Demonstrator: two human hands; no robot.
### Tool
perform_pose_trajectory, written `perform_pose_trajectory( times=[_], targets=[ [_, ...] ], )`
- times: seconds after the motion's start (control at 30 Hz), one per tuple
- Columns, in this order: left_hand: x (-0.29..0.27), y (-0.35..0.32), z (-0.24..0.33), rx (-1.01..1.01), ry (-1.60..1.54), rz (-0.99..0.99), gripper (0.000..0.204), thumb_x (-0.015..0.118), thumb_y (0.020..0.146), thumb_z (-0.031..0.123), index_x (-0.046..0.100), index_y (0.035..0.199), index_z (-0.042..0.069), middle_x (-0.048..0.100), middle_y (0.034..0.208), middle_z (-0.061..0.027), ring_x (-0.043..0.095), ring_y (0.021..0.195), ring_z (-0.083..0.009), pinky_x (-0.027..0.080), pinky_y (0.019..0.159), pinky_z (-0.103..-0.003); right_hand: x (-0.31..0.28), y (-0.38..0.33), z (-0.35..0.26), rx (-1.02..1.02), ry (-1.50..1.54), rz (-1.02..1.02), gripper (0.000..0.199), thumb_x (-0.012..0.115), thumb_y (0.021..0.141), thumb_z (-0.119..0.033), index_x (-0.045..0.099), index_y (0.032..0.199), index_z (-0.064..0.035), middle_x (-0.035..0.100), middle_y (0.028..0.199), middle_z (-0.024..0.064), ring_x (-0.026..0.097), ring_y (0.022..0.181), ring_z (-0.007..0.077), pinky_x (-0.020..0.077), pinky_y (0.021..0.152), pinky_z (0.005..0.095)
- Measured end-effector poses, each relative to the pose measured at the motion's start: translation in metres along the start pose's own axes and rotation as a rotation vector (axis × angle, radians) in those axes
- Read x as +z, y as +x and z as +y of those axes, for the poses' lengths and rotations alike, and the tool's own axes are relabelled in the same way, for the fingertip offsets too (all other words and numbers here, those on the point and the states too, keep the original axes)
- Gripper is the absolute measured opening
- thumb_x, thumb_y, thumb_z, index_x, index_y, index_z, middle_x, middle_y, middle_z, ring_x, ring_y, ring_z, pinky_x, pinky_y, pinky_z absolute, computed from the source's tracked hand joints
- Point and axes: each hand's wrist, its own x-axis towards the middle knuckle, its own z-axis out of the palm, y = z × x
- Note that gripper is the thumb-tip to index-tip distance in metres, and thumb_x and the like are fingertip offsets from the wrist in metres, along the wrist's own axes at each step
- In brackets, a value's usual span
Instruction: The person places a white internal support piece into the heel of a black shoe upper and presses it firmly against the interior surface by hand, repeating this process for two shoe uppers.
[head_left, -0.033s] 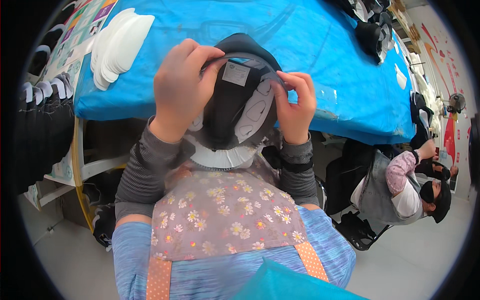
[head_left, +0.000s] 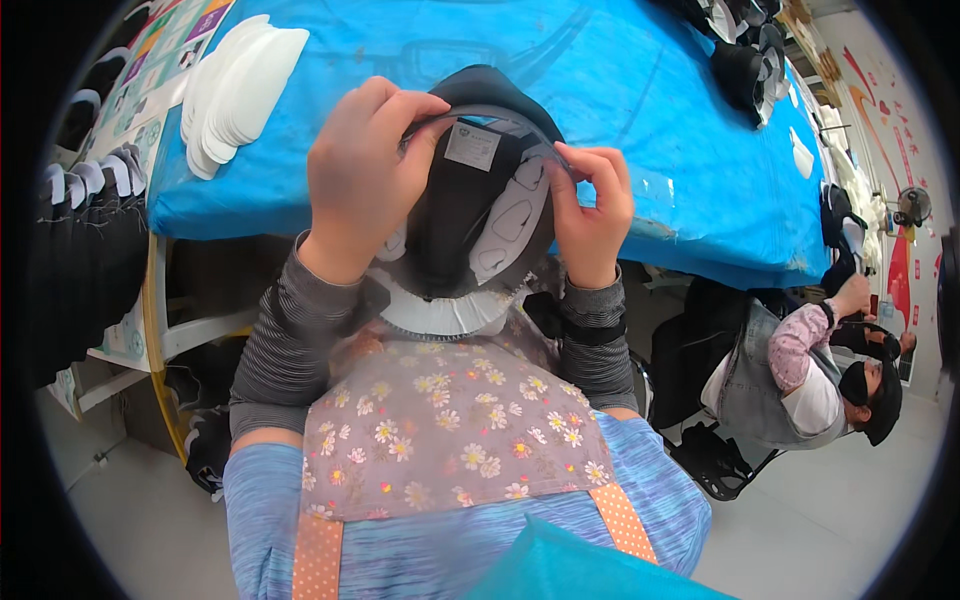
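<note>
shoes (head_left: pixel 85 215), dark with white soles, stand in a row at far left, off the table's left edge. insoles (head_left: pixel 235 90), white and fanned in a stack, lie at the near-left corner of the blue table (head_left: pixel 640 90).

left hand (head_left: pixel 360 180): over the near edge of the table, fingers curled down and clamped on the left rim of a dark shoe upper (head_left: pixel 465 210). thumb and fingertips pinch a thin grey liner edge at the top of the opening.

upper: held off the table, between both hands, just above the lap and a flowered apron (head_left: pixel 450 430). opening faces the camera; grey label and pale inner pads show inside. white gathered edge hangs at its lower end.

right hand (head_left: pixel 590 215): closed on the right rim of the upper, fingertips pressing the liner edge inward, thumb tucked behind.

change since the other frame: none visible; both grips and the upper sit the same. judgement: work on the rim is mid-step, hands holding steady.

more dark shoe parts (head_left: pixel 745 60) lie at the far-right corner. co-worker (head_left: pixel 800 370) sits lower right, beyond the right edge.
</note>
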Motion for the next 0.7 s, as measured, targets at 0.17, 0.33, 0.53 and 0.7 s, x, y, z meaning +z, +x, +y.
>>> perform_pose_trajectory(
  times=[0.17, 0.33, 0.53, 0.7],
  targets=[
    [0.002, 0.000, 0.001, 0.021, -0.008, 0.011, 0.013, 0.078, 0.082, 0.005, 0.071, 0.092, 0.006, 0.062, 0.080, -0.0054, 0.059, 0.070, -0.0196, 0.047, 0.060, -0.031, 0.005, -0.002, 0.003, -0.099, -0.096, 0.067, 0.018, 0.077, 0.080, 0.007, 0.072, 0.096, -0.0011, 0.061, 0.083, 0.0072, 0.058, 0.070, 0.0150, 0.0472, 0.064, 0.0269],
    [0.002, -0.004, -0.002, 0.015, 0.044, 0.020, 0.011, 0.078, 0.081, 0.012, 0.072, 0.090, 0.014, 0.059, 0.081, -0.0018, 0.060, 0.078, -0.0222, 0.049, 0.065, -0.034, 0.007, -0.003, 0.002, -0.145, -0.186, 0.094, 0.018, 0.077, 0.080, 0.007, 0.072, 0.094, -0.0018, 0.061, 0.081, 0.0084, 0.059, 0.069, 0.0174, 0.0471, 0.062, 0.0281],
    [0.000, -0.009, -0.007, 0.069, 0.089, 0.037, 0.014, 0.077, 0.081, 0.008, 0.072, 0.093, 0.014, 0.060, 0.083, -0.0014, 0.060, 0.079, -0.0224, 0.049, 0.066, -0.034, 0.010, -0.002, -0.004, -0.184, -0.218, 0.115, 0.022, 0.078, 0.078, 0.004, 0.069, 0.096, -0.0046, 0.061, 0.084, 0.0096, 0.059, 0.070, 0.0263, 0.0477, 0.060, 0.0361],
    [-0.003, -0.016, -0.011, 0.128, 0.088, 0.097, 0.019, 0.078, 0.078, 0.003, 0.071, 0.093, 0.012, 0.063, 0.084, -0.0027, 0.060, 0.078, -0.0232, 0.049, 0.065, -0.034, 0.006, -0.005, 0.000, -0.130, -0.200, 0.079, 0.020, 0.078, 0.078, 0.002, 0.069, 0.095, -0.0046, 0.062, 0.084, 0.0106, 0.059, 0.070, 0.0262, 0.0476, 0.059, 0.0360]
  ],
)
